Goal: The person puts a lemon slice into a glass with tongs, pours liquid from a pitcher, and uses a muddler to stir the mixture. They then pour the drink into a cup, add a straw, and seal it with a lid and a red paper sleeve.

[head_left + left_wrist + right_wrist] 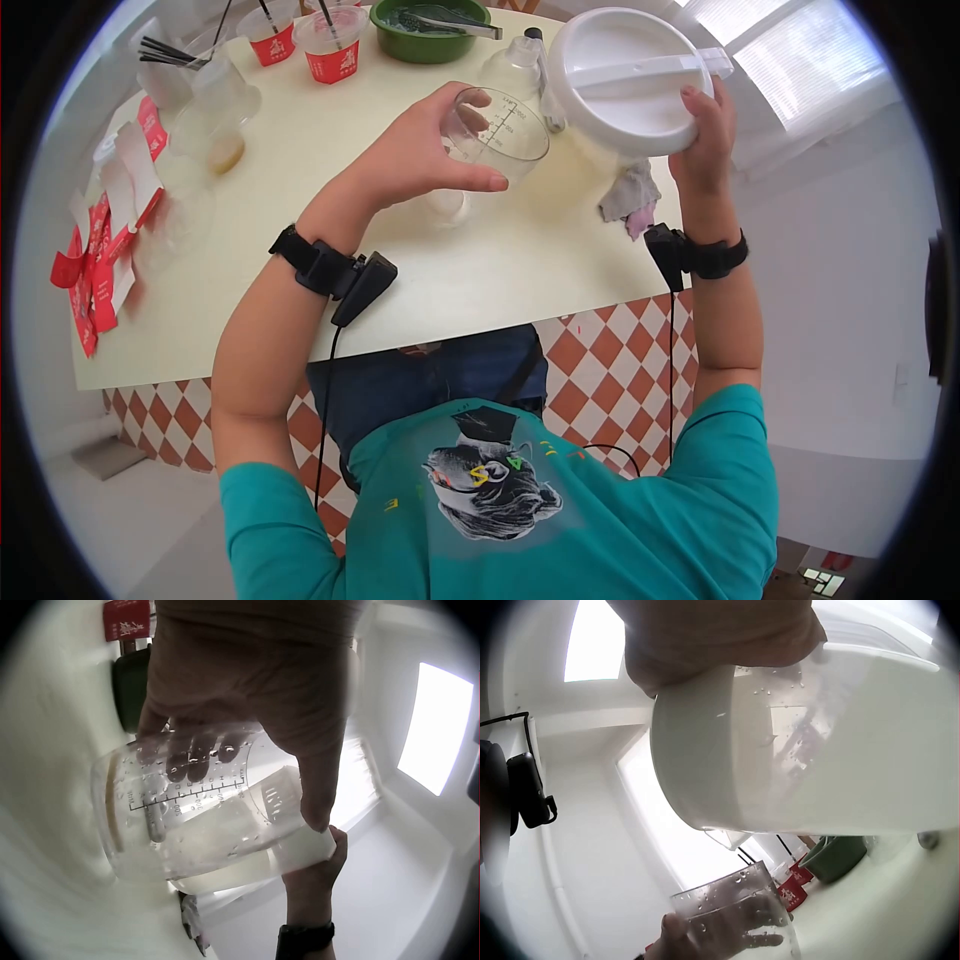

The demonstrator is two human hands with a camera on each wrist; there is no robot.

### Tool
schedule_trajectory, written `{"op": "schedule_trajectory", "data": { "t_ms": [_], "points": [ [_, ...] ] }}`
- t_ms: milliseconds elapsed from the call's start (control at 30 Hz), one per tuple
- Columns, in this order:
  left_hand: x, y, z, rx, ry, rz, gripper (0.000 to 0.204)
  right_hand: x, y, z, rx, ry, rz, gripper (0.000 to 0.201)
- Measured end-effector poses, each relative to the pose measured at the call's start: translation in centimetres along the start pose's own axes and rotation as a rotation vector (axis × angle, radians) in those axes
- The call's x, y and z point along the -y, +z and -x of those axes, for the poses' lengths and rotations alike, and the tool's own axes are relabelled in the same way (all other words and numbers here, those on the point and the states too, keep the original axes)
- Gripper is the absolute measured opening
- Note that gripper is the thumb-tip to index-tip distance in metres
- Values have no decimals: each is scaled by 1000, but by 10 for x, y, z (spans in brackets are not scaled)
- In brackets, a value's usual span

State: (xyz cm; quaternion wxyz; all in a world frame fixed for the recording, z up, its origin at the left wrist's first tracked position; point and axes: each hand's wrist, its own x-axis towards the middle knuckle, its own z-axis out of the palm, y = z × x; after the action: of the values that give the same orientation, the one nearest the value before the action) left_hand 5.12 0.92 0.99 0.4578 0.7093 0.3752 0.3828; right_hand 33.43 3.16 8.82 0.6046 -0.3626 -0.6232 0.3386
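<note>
The left hand (pixel 437 145) curls around a clear measuring cup (pixel 503 133) over the counter (pixel 450 270); the right hand (pixel 708 137) grips a white pitcher (pixel 840 750) beside it. Only the head view shows the lid's (pixel 615 112) top; wrist views reveal droplets (pixel 703 928).

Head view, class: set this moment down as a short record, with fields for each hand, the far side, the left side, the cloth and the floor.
Left hand: holds a clear measuring cup with a printed scale
Right hand: holds a white-lidded container
Far side: green basin with a metal utensil across it; two red-labelled cups
Left side: red-and-white packaging
Cloth: grey and pink, on the table
Floor: reddish-brown and white checks
</note>
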Motion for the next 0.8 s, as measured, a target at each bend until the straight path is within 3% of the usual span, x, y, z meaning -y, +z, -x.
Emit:
{"op": "schedule_trajectory", "data": {
  "t_ms": [233, 400, 800],
  "points": [
    [-3, 3, 2, 3, 40, -70, 91, 5, 11, 10, 64, -10, 33, 45],
    [-6, -1, 4, 18, 30, -138, 93, 0, 12, 12, 133, -53, 120, 64],
    [-11, -2, 7, 6, 23, -155, 88, -3, 11, 14, 169, -50, 153, 65]
  ]
}}
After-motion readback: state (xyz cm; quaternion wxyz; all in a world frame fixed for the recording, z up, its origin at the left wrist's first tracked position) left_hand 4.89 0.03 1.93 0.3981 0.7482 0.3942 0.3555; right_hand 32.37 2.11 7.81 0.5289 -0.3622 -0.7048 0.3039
